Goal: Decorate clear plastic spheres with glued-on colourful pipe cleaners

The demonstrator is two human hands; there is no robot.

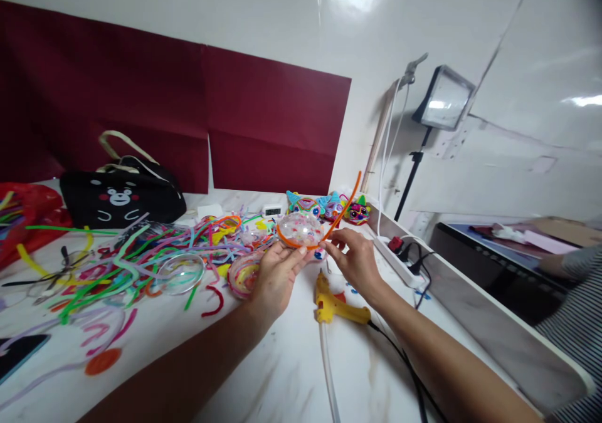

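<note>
Centre frame: glossy clear dome (pixel 301 225), speckled, gripped at its lower edge by left hand (pixel 276 277). Right hand (pixel 353 260), just right of dome, pinches fuzzy orange pipe cleaner (pixel 352 196), which curves along rim, free end rising. Yellow glue gun (pixel 342 309) below.

No text is legible; figures on the white digital display (pixel 271 210) are too small.

Glossy plastic dome (pixel 301 227), fuzzy pipe cleaner (pixel 350 202), smooth plastic glue gun (pixel 330 308)
</note>
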